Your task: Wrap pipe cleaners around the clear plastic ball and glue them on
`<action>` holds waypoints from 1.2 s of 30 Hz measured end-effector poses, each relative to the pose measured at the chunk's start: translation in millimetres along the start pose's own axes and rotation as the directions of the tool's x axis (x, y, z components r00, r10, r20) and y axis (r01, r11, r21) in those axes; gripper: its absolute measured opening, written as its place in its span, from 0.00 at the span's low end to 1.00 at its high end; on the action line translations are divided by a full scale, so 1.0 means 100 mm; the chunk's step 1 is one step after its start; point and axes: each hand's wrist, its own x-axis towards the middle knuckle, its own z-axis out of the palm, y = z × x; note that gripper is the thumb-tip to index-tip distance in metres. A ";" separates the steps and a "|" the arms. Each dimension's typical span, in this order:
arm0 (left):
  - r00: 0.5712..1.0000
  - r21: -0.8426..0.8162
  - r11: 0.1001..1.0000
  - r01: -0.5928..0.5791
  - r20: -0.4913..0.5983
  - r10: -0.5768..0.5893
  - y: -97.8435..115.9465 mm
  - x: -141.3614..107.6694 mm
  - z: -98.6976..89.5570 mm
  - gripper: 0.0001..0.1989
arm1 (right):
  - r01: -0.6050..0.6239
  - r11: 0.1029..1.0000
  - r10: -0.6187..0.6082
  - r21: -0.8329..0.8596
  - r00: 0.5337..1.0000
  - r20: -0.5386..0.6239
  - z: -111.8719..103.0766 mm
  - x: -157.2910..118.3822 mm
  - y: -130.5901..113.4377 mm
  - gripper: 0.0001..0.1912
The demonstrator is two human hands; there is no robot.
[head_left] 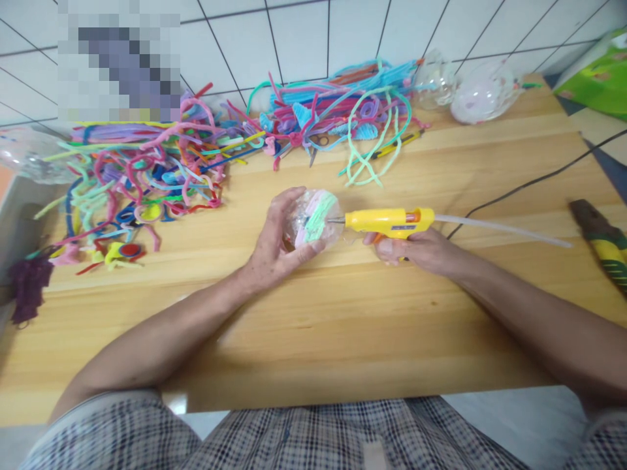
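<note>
Near the middle of the wooden table, my left hand [279, 241] is wrapped round a clear ball [336, 202]. Green and pink fuzzy strips [319, 214] lie across the ball's surface. My right hand [404, 250] grips a yellow glue gun [377, 220] by its handle, the fingers closed round it. The gun's metal nozzle points left and is at the strips on the ball; whether it touches them cannot be made out. A pale glue stick [504, 230] sticks out of the gun's back end.
Tangled coloured pipe cleaners [161, 163] cover the table's back left, with more bundles [333, 111] at the back middle. Clear balls [484, 94] stand at the back right. A black cable [529, 181] and yellow-handled pliers [605, 245] lie at right. Tiled wall behind.
</note>
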 end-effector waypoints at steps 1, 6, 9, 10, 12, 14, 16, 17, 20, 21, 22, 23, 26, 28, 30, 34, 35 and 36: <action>1.000 -0.001 1.000 -0.001 -0.002 0.001 0.00 0.00 0.00 0.45 | 0.001 1.000 -0.001 -0.003 1.000 -0.002 0.00 0.00 -0.01 0.12; 1.000 0.001 1.000 -0.011 0.002 0.011 -0.01 0.00 -0.01 0.45 | -0.033 0.999 0.033 -0.020 0.999 -0.004 0.01 0.00 -0.03 0.11; 1.000 0.013 1.000 -0.016 0.010 0.016 -0.01 0.00 -0.01 0.46 | -0.057 0.998 0.057 0.006 0.998 -0.023 0.02 0.00 -0.04 0.12; 1.000 0.017 1.000 -0.016 0.009 0.016 -0.01 0.00 -0.02 0.46 | -0.063 0.998 0.064 0.017 0.998 -0.031 0.03 0.00 -0.04 0.12; 1.000 0.022 1.000 -0.014 0.009 0.014 -0.01 0.00 -0.02 0.45 | -0.066 0.997 0.067 0.034 0.997 -0.034 0.03 0.00 -0.04 0.12; 1.000 0.028 1.000 -0.012 0.011 0.012 0.00 0.00 -0.02 0.45 | -0.062 0.997 0.063 0.041 0.998 -0.031 0.03 0.00 -0.04 0.12; 1.000 0.043 0.999 -0.015 0.014 0.015 0.00 0.00 -0.02 0.45 | -0.056 0.998 0.057 0.039 0.998 -0.033 0.03 0.00 -0.03 0.12; 1.000 0.049 0.999 -0.018 0.014 0.018 0.00 0.00 -0.02 0.45 | -0.057 0.998 0.058 0.037 0.998 -0.034 0.03 0.00 -0.03 0.13; 1.000 0.057 0.998 -0.025 0.012 0.024 0.00 0.00 -0.02 0.45 | -0.063 0.997 0.064 0.041 0.997 -0.036 0.03 0.00 -0.03 0.14; 1.000 0.058 0.998 -0.024 0.011 0.024 0.00 0.00 -0.02 0.45 | -0.064 0.997 0.066 0.043 0.997 -0.038 0.03 0.00 -0.03 0.15; 1.000 0.058 0.998 -0.024 0.010 0.023 0.00 0.00 -0.02 0.45 | -0.070 0.997 0.071 0.042 0.997 -0.038 0.03 0.00 -0.04 0.15; 1.000 0.059 0.998 -0.025 0.009 0.024 0.00 0.00 -0.02 0.45 | -0.076 0.996 0.078 0.041 0.996 -0.040 0.04 0.00 -0.05 0.15; 0.999 0.066 0.997 -0.033 0.015 0.032 0.00 0.00 -0.02 0.45 | -0.088 0.995 0.090 0.046 0.995 -0.042 0.05 0.01 -0.07 0.15; 0.999 0.067 0.997 -0.034 0.020 0.033 0.01 0.01 -0.03 0.45 | -0.093 0.994 0.095 0.048 0.995 -0.043 0.05 0.01 -0.08 0.15; 0.999 0.064 0.997 -0.032 0.022 0.031 0.01 0.01 -0.03 0.45 | -0.101 0.994 0.103 0.042 0.993 -0.050 0.05 0.01 -0.08 0.15; 0.999 0.075 0.996 -0.041 0.021 0.040 0.01 0.01 -0.03 0.45 | -0.095 0.995 0.096 0.025 0.994 -0.052 0.05 0.00 -0.07 0.15; 0.999 0.082 0.996 -0.044 0.021 0.043 0.01 0.01 -0.03 0.45 | -0.089 0.996 0.090 0.020 0.995 -0.052 0.04 0.00 -0.06 0.15; 0.999 0.086 0.995 -0.047 0.023 0.046 0.02 0.02 -0.03 0.45 | -0.083 0.996 0.083 0.017 0.995 -0.051 0.04 0.00 -0.06 0.15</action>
